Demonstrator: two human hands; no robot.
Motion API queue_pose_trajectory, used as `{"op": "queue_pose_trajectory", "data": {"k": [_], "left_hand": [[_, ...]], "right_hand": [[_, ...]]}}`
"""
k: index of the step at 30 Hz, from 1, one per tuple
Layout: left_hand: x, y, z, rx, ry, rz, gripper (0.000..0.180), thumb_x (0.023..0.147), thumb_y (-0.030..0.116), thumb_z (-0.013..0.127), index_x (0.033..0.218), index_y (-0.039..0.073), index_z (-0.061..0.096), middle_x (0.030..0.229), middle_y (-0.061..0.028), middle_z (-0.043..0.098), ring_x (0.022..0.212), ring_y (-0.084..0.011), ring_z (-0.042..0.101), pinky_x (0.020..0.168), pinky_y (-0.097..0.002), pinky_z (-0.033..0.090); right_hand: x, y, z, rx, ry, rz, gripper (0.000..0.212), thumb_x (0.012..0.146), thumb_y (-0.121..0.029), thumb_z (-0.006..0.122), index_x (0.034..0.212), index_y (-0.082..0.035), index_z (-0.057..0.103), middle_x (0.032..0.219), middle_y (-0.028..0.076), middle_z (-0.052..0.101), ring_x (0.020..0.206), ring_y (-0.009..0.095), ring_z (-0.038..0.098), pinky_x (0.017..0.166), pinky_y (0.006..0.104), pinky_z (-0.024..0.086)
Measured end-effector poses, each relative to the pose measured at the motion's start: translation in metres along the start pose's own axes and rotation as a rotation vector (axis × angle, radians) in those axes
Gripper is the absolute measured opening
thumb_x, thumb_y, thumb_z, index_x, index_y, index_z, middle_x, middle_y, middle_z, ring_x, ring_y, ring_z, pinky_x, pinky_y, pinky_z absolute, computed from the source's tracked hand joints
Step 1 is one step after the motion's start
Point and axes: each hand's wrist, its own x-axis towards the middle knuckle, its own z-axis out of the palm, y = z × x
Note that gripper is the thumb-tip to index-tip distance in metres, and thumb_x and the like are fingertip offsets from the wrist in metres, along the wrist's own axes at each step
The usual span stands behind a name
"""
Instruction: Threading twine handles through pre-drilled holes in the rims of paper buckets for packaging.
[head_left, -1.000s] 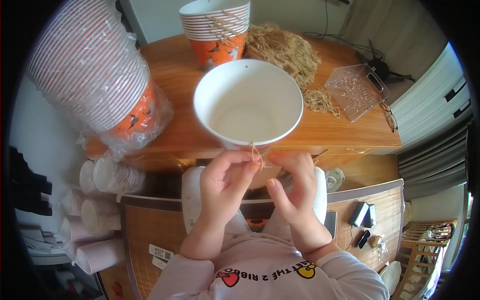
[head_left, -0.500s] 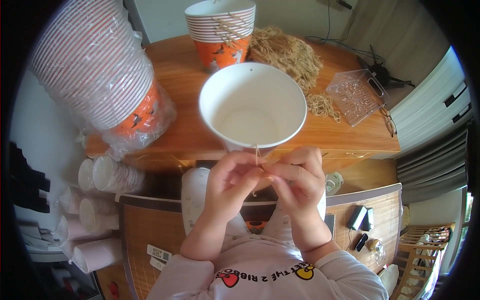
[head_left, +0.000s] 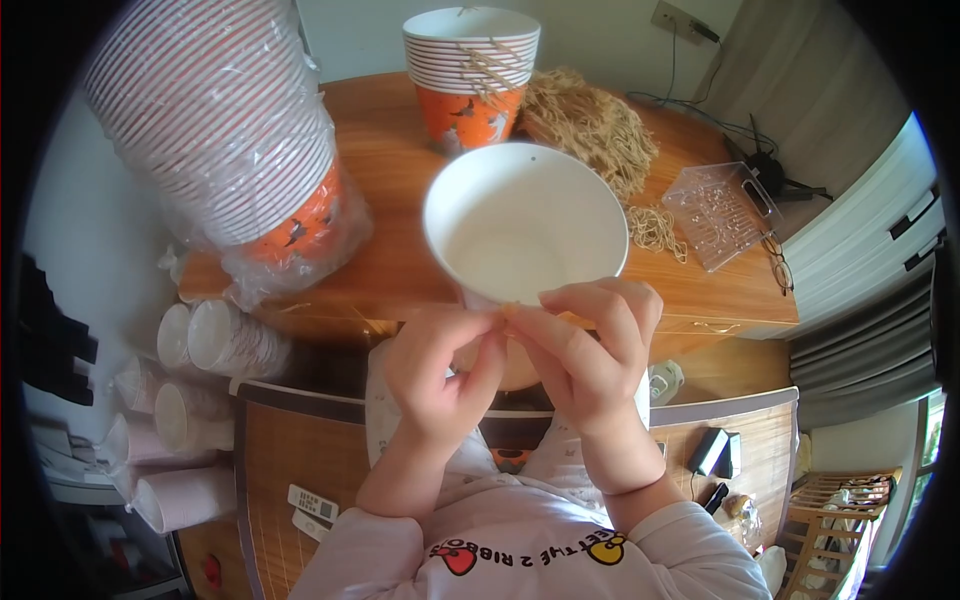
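Note:
A large white-lined paper bucket [head_left: 525, 225] leans toward me at the table's near edge, its mouth open and a small hole showing in the far side of the rim. At the near rim my left hand [head_left: 440, 365] and my right hand [head_left: 585, 355] meet, fingertips pinched together. Between them is a thin tan cord [head_left: 511, 309], of which only a speck shows; the fingers cover the rest. The near outer wall of the bucket is mostly hidden behind my hands.
Behind stands a stack of orange-patterned buckets [head_left: 470, 100] with cords hanging from them. Beside it lie a heap of tan cords [head_left: 590, 125] and a smaller bunch [head_left: 655, 232]. A clear plastic box [head_left: 715, 215] and glasses [head_left: 778, 265] sit right; a plastic-wrapped bucket stack [head_left: 225, 140] towers left.
Both hands have risen slightly to the bucket's near rim, and the cord that stood out above the fingers is now mostly covered. The view has shifted a little.

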Motion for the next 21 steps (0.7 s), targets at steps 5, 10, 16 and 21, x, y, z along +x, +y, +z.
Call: {"op": "queue_pose_trajectory", "data": {"k": [5, 10, 16, 21], "left_hand": [[0.001, 0.0, -0.001, 0.013, -0.001, 0.048, 0.022, 0.072, -0.005, 0.071, 0.091, 0.004, 0.066, 0.081, -0.01, 0.066, 0.068, -0.0262, 0.063, 0.06, -0.0325, 0.049], [-0.002, 0.002, -0.001, -0.068, -0.019, -0.08, 0.019, 0.075, -0.004, 0.07, 0.091, 0.003, 0.064, 0.081, -0.009, 0.066, 0.068, -0.0208, 0.063, 0.062, -0.0287, 0.049], [-0.001, 0.007, 0.001, -0.199, -0.009, -0.218, 0.014, 0.08, -0.004, 0.068, 0.092, 0.001, 0.064, 0.081, -0.0062, 0.066, 0.069, -0.014, 0.061, 0.063, -0.0251, 0.049], [-0.003, 0.006, 0.0, -0.174, 0.021, -0.214, 0.015, 0.079, -0.005, 0.068, 0.092, 0.001, 0.064, 0.081, -0.0067, 0.066, 0.069, -0.0145, 0.061, 0.063, -0.0253, 0.049]], "right_hand": [[0.006, -0.001, 0.0, 0.021, -0.055, -0.034, 0.029, 0.068, -0.029, 0.077, 0.096, -0.024, 0.075, 0.101, -0.004, 0.065, 0.093, 0.016, 0.055, 0.084, 0.0324, 0.035], [0.005, -0.003, 0.006, 0.181, 0.011, 0.041, 0.038, 0.068, -0.024, 0.082, 0.104, -0.017, 0.071, 0.103, -0.003, 0.069, 0.089, 0.017, 0.058, 0.085, 0.0312, 0.036], [-0.008, 0.001, 0.003, 0.237, 0.028, 0.053, 0.043, 0.069, -0.018, 0.085, 0.106, -0.015, 0.063, 0.098, -0.006, 0.072, 0.085, 0.015, 0.058, 0.08, 0.0297, 0.035], [-0.003, -0.001, 0.01, 0.187, 0.087, -0.013, 0.046, 0.07, -0.017, 0.084, 0.11, -0.017, 0.062, 0.097, -0.009, 0.072, 0.087, 0.013, 0.057, 0.084, 0.0317, 0.032]]}}
